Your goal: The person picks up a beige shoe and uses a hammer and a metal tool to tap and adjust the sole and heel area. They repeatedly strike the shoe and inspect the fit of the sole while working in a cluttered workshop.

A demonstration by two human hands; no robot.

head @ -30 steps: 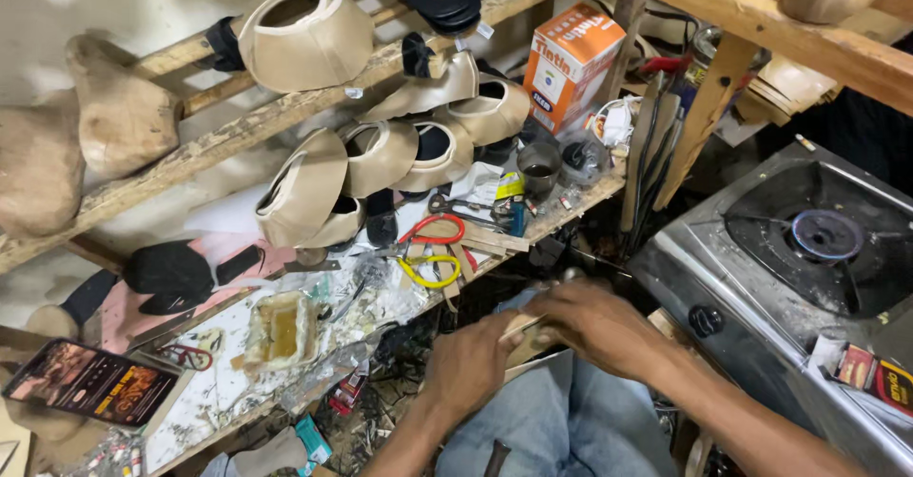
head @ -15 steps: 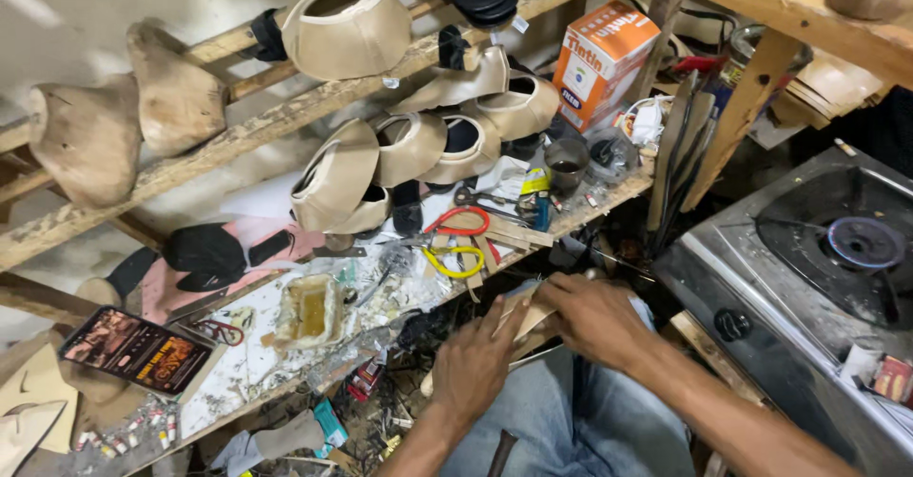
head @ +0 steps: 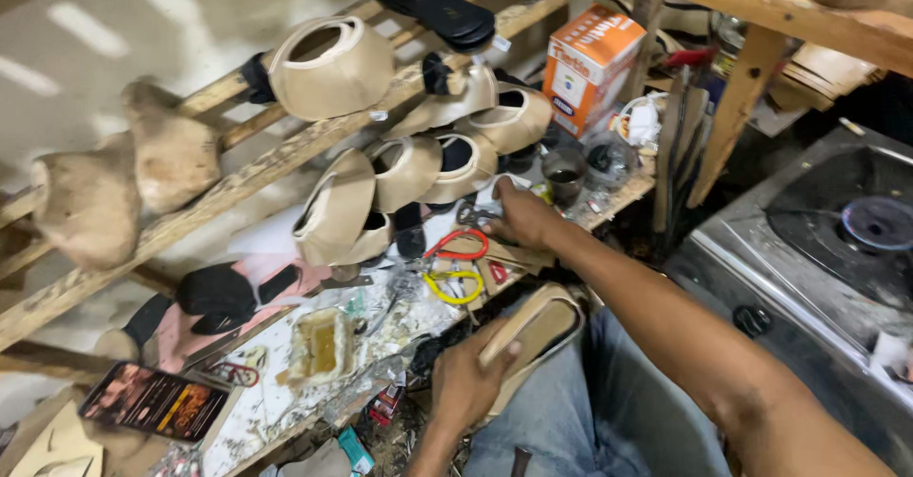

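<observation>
Sole (head: 533, 330) sits on the lap just below the tabletop (head: 285, 401), left hand (head: 466, 382) clamped on it, right hand (head: 518, 215) open, reaching near the scissors (head: 456, 263), probably tool-fetching.

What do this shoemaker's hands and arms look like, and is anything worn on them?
Both hands are bare: no gloves, rings, watch or bands show on the left hand or the right hand. Both forearms are uncovered, with no sleeve in view. Blue jeans cover the lap.
</observation>
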